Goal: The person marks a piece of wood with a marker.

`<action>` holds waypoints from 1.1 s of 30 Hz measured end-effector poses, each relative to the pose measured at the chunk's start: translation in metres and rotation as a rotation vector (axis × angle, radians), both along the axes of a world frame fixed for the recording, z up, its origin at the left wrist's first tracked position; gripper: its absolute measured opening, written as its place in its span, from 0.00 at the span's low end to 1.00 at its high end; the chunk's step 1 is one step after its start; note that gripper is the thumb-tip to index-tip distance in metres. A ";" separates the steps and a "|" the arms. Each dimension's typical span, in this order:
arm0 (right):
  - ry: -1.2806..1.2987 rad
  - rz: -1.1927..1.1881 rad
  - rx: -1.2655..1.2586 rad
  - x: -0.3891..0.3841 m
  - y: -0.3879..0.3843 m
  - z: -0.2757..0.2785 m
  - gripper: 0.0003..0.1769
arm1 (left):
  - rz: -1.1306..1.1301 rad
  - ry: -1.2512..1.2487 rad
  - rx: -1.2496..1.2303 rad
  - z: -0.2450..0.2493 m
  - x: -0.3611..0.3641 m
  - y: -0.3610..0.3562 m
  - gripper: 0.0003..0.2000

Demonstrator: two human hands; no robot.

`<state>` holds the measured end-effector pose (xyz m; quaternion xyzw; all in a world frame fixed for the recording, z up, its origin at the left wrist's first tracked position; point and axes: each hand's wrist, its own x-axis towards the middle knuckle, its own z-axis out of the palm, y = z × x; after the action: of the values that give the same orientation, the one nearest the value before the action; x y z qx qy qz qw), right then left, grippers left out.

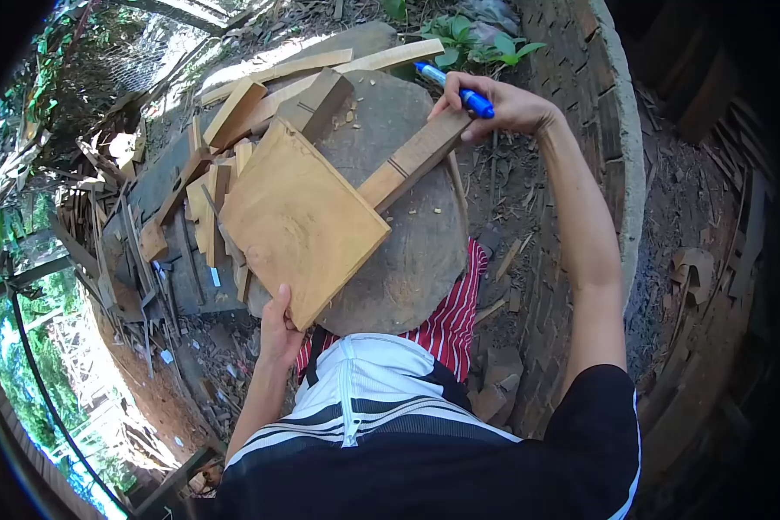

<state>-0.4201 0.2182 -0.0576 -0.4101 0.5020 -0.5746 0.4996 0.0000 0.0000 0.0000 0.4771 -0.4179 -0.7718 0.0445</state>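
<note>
A square wooden board (299,221) lies tilted like a diamond over the round stump top (407,277). My left hand (279,329) grips its lower corner, the thumb on the upper face. At the upper right my right hand (503,108) holds a blue marker (468,94) and also grips the far end of a wooden bar (420,156). Dark pencil-like lines cross the bar near the board, and its lower end meets the board's right edge. Another marked wood block (315,104) rests beyond the board's top corner.
Cut wood pieces (234,113) are heaped to the left of the stump, with long strips (390,56) behind it. A low brick wall (611,130) runs along the right. Green leaves (485,48) grow at the top. Wood scraps litter the ground.
</note>
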 end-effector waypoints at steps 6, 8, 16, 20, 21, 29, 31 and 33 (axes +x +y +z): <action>0.019 -0.024 -0.061 -0.006 -0.003 -0.013 0.28 | 0.113 -0.046 0.094 -0.002 0.006 0.007 0.11; -0.034 -0.040 -0.034 -0.004 -0.003 -0.015 0.29 | 0.189 -0.043 0.105 0.004 0.007 0.012 0.11; -0.445 -0.708 0.073 0.062 0.002 -0.011 0.27 | 0.172 -0.041 0.086 0.005 0.019 0.025 0.12; -0.294 -0.890 0.273 0.087 -0.004 0.003 0.29 | 0.166 0.083 0.115 -0.004 0.026 0.034 0.09; -0.272 -0.847 0.274 0.091 -0.008 0.005 0.29 | 0.210 0.100 0.116 -0.004 0.026 0.036 0.09; -0.311 -0.994 0.388 0.085 -0.014 0.007 0.26 | 0.116 0.101 0.131 -0.001 0.029 0.042 0.14; -0.283 -0.944 0.395 0.082 -0.014 0.012 0.24 | 0.054 0.080 0.053 0.002 0.028 0.043 0.12; -0.258 -0.895 0.407 0.077 -0.013 0.015 0.22 | 0.090 0.119 0.028 -0.004 0.030 0.043 0.13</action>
<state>-0.3430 0.2052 -0.0429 0.0252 0.6647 -0.6688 0.3320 0.0303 0.0434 -0.0040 0.4495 -0.3817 -0.8018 0.0971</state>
